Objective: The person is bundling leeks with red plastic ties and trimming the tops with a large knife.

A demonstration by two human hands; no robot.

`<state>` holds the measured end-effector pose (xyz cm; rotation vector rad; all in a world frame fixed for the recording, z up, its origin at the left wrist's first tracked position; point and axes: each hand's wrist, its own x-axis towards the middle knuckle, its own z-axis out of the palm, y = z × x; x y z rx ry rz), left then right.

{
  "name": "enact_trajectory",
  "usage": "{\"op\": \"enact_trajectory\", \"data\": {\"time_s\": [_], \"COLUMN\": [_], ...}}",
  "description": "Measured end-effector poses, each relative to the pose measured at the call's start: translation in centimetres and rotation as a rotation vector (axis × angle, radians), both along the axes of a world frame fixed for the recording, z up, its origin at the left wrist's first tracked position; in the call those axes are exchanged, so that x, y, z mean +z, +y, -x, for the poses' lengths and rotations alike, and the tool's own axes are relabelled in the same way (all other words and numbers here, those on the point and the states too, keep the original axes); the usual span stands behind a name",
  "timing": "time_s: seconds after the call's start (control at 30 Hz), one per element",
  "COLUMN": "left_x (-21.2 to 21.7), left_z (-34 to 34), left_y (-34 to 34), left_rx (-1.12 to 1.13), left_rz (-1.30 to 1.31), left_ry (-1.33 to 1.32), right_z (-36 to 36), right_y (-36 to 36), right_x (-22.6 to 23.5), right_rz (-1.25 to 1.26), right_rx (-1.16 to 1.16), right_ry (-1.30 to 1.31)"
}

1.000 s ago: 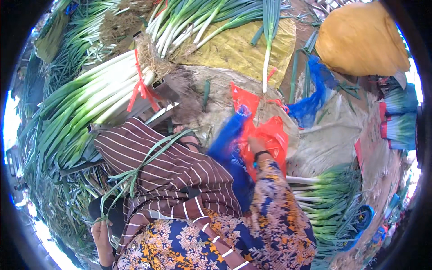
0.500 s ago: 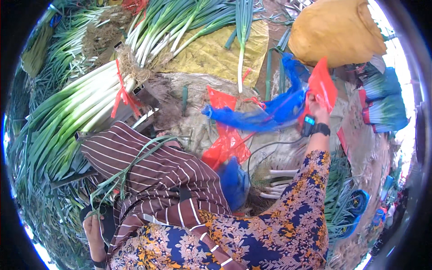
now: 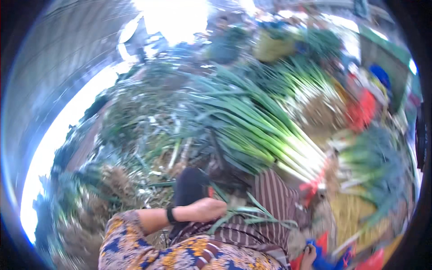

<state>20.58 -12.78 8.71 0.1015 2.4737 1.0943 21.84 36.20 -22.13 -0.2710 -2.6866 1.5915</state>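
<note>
My left hand (image 3: 208, 209), with a dark band at the wrist, is closed on long thin green leek leaves (image 3: 256, 213). They trail to the right across the brown striped apron (image 3: 243, 233) on my lap. Low at the right edge of my lap a patch of skin that looks like my right hand (image 3: 308, 258) shows partly, beside red plastic (image 3: 322, 240) and blue netting (image 3: 322, 262). Its fingers are too cut off and blurred to read. Past my knee lies a big bundle of leeks (image 3: 279, 139), tied near the roots with a red ribbon (image 3: 312, 185).
More leeks (image 3: 375, 157) lie at the right by a yellow sheet (image 3: 351, 209). Leek trimmings (image 3: 148, 117) cover the ground at the left. A yellowish sack (image 3: 273, 46) stands farther back, and a green wall (image 3: 384, 58) rises at the far right.
The view has swung left and up, blurring the scene. My left hand has come to the middle, still with the leek leaves. The raised red bag in my right hand is no longer in view.
</note>
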Motion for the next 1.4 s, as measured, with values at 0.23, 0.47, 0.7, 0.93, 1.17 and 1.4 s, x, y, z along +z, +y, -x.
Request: {"op": "enact_trajectory", "data": {"time_s": [0.23,0.47,0.7,0.93,1.17,1.4], "left_x": [2.4,3.2,4.5,4.5,2.2,-0.8], "left_z": [-1.9,-1.3,-5.0,-10.8,-18.5,-22.2], "left_y": [1.7,-1.4,-10.7,-15.6,-21.9,-25.2], "left_rx": [-0.181,-0.138,0.033,0.152,0.096,0.631], "left_rz": [0.128,0.132,0.129,0.304,0.46,0.392], "left_ry": [0.435,0.57,0.628,0.38,0.995,0.532], "right_z": [8.0,10.0,13.6,15.2,16.3,18.9], "right_y": [-25.5,-30.7,-28.9,-30.8,-30.6,-34.4], "right_x": [32.2,29.8,28.2,29.9,29.3,27.1], "right_rz": [0.094,0.255,0.298,0.032,0.001,0.008], "right_rx": [1.044,1.522,1.464,1.479,1.466,1.342], "right_ry": [0.656,-0.102,-0.446,-0.66,-0.739,-0.257]}}
